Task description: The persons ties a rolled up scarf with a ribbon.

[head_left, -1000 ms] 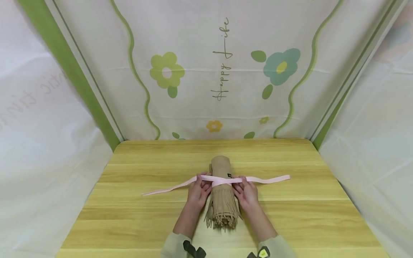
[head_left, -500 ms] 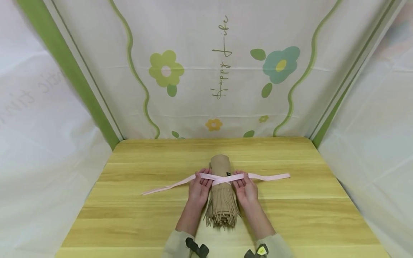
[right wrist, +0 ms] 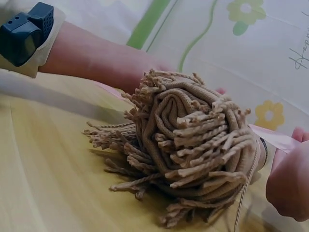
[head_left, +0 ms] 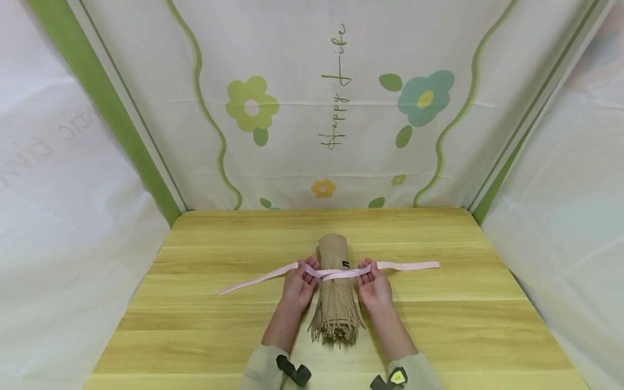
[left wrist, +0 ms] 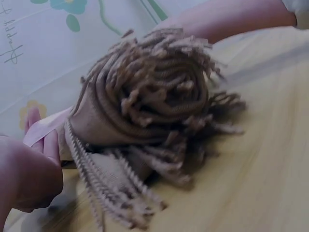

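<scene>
A rolled tan scarf (head_left: 333, 303) lies lengthwise on the table, its knotted fringe toward me and a small dark label near its middle. Round it runs a pink ribbon (head_left: 336, 274), crossed over itself on top. To the left of the roll, my left hand (head_left: 298, 284) pinches one side of the ribbon between thumb and fingers. My right hand (head_left: 375, 286) pinches the other side, just right of the roll. Both ribbon ends trail outward past the hands. The right wrist view shows the coiled scarf layers (right wrist: 174, 121) end-on, with the ribbon stretched to the right hand (right wrist: 292, 179).
The wooden table (head_left: 219, 336) spreads out on all sides of the scarf. A white curtain (head_left: 292, 54) with printed flowers hangs behind it, and white sheets (head_left: 58, 216) close off both sides. Dark devices (head_left: 293, 371) are strapped at the sleeves.
The crossed ribbon has drawn flatter and closer against the top of the scarf. My right hand has shifted slightly outward to the right, while the scarf stays in place.
</scene>
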A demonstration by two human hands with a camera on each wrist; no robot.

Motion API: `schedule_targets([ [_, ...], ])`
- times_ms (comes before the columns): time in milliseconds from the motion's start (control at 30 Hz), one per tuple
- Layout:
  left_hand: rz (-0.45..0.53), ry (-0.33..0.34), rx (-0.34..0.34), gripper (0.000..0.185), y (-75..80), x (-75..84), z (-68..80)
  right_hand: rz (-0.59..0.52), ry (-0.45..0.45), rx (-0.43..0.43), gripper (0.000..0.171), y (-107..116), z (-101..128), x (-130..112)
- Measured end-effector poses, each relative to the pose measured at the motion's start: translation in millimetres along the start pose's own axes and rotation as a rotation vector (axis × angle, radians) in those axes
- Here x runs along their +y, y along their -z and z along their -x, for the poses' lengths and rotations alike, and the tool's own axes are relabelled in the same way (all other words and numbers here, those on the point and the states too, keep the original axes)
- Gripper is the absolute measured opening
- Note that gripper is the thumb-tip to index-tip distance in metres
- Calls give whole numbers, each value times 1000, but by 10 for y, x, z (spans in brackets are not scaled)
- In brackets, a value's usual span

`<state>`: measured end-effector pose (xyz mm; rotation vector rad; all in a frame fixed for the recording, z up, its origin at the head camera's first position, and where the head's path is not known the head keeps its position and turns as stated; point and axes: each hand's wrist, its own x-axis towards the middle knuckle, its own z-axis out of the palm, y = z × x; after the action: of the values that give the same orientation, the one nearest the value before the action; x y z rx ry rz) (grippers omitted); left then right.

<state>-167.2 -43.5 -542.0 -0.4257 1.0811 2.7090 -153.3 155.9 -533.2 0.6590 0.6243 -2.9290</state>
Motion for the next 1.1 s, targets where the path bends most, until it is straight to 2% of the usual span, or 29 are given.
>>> schedule_targets([
  [133, -62, 20, -26, 41, -12, 46, -38, 2, -10, -42, 25, 3, -15, -1],
  [367, -137, 10, -17, 28, -51, 84, -107, 6, -30, -73, 19, -17, -44, -18],
  [467, -197, 4, -21, 30, -74, 96, -125, 88, -7, -85, 20, -34, -61, -27],
  [600, -325, -34, -35, 35, -102, 122, -139, 238, 50, -107, 21, -64, -73, -33],
  [767, -565, -138, -74, 39, -109, 143, -153, 372, 107, -102, 21, -95, -72, -31],
  [867, -661, -187, -105, 40, -122, 161, -144, 426, 135, -95, 21, -110, -67, -29],
  [1100, -778, -179, -152, 33, -174, 200, -140, 565, 220, -127, 24, -118, -94, -7],
])
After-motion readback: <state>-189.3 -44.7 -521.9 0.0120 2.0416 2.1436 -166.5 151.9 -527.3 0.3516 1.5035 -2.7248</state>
